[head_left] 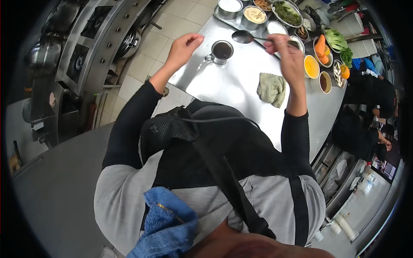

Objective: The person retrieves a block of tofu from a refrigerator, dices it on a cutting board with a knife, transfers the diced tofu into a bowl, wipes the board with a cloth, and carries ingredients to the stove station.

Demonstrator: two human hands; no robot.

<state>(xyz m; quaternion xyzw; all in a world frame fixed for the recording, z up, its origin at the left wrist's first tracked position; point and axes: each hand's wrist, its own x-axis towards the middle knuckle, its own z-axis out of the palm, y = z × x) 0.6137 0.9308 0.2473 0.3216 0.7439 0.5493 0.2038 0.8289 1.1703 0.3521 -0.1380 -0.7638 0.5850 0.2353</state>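
Note:
My right hand (289,58) is closed round the handle of a large metal spoon (242,37), whose bowl points left over the steel table. My left hand (184,52) is raised at the table's left edge, left of a metal cup (222,52) of dark liquid, and apart from it. Its fingers are curled together in a pinch, and whatever may be between them is hidden. The cup stands upright with its handle toward the lower left. A folded green cloth (272,90) lies on the table, left of my right forearm.
Metal tubs of white and cream-coloured food (254,15) stand on a tray at the back. Along the right are bowls of greens (287,13), carrots (320,46), yellow liquid (311,66) and brown sauce (325,82). A stove (88,38) is at left; other people (372,96) stand at right.

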